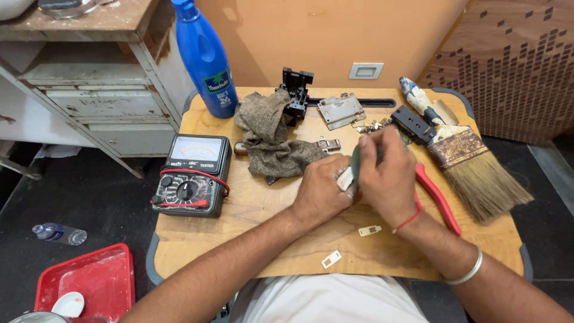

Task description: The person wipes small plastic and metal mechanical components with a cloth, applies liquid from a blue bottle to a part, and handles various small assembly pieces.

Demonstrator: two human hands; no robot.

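My left hand (321, 188) and my right hand (387, 173) meet over the middle of the wooden table (251, 209). The left hand pinches a small white part (345, 178). The right hand is closed around a dark green handle (355, 162), whose tip touches the white part; what tool it is I cannot tell. Two small white plastic pieces (369, 230) (330, 259) lie on the table in front of my hands. Red-handled pliers (439, 200) lie under my right wrist.
An analog multimeter (192, 174) with red leads sits at left, a brown cloth (272, 140) beside it. At the back stand a blue bottle (205, 57), a black clamp (296, 93) and metal plates (339, 109). A wide paintbrush (466, 155) lies at right. A red tray (89, 281) is on the floor.
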